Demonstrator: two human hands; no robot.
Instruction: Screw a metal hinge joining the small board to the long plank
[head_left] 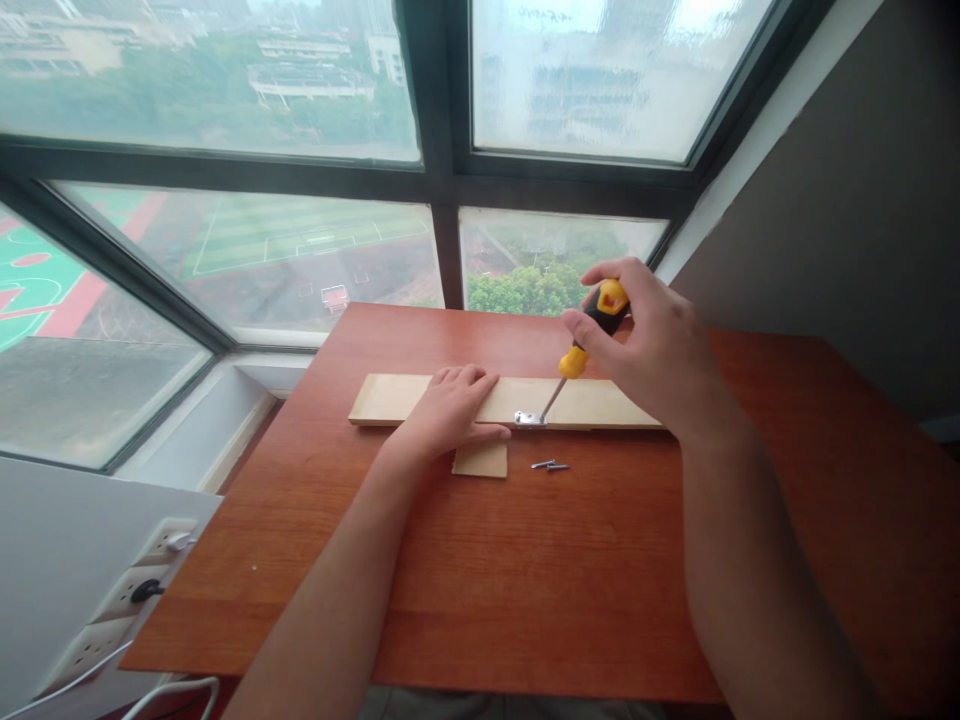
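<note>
A long pale wooden board point(390, 398) lies across the table. My left hand point(454, 405) rests on it with fingers stretched out and the thumb along the near edge. In my right hand point(652, 340) is a yellow and black screwdriver point(574, 361), its shaft slanting down to the left. Its tip meets a small metal bracket point(528, 418) at the board's near edge; whether a screw sits under the tip cannot be made out. Below my left thumb is a small square wooden piece point(481, 460). A few loose screws point(551, 465) lie just right of that piece.
The reddish-brown wooden table point(570, 580) reaches to the large windows point(322, 240) at the back. A grey wall point(840, 200) stands on the right. At lower left, wall sockets point(120, 595) hold plugs, and a white cable point(90, 670) runs below them.
</note>
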